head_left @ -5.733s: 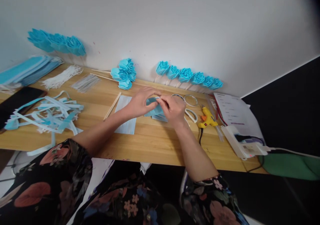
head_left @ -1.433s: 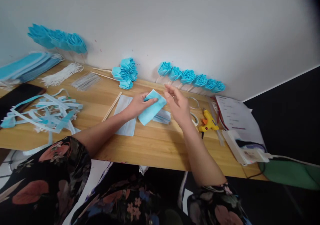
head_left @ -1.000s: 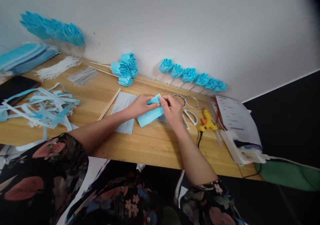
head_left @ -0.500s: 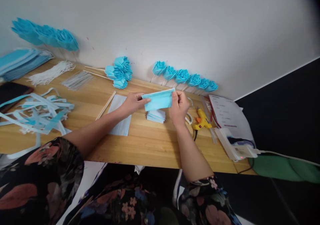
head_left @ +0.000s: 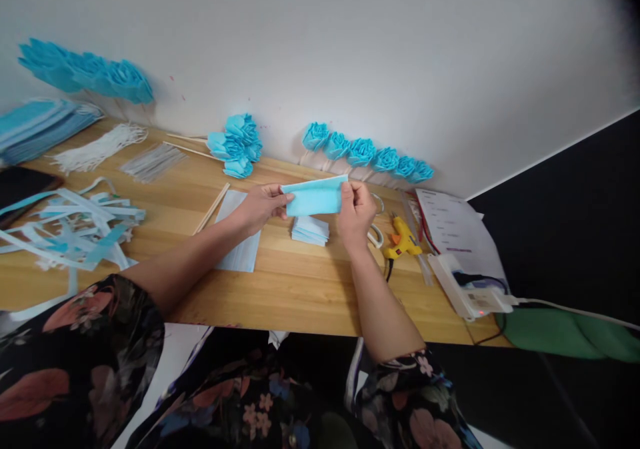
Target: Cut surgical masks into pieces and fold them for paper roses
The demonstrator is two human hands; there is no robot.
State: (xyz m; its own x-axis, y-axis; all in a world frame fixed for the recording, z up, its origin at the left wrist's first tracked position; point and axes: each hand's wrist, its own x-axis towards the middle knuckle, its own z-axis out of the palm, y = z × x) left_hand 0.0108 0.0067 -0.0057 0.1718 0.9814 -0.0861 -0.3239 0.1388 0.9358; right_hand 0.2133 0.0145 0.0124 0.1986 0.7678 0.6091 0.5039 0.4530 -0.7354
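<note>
Between my two hands a folded piece of blue mask fabric (head_left: 316,197) is stretched out above the table. My left hand (head_left: 263,207) is closed, pinching its left end between thumb and fingers. At the opposite end my right hand (head_left: 357,212) grips it, the fingers curled in. Just below the fabric lies a small stack of pale blue cut pieces (head_left: 310,230). A flat pale blue sheet (head_left: 235,252) rests partly under my left forearm. To the right of my right hand are scissors (head_left: 375,236), partly hidden, and a yellow glue gun (head_left: 403,237).
Blue fabric flowers stand along the wall (head_left: 361,151), with more lying in a bunch (head_left: 238,146). On the left are cut strips (head_left: 80,226), white cords (head_left: 100,148), grey wires (head_left: 154,161) and stacked masks (head_left: 45,128). A power strip (head_left: 463,289) sits at the right.
The fabric looks flatter and more evenly stretched, its lower left corner now nearer my left fingers. Both hands keep their hold. The whole view has shifted slightly.
</note>
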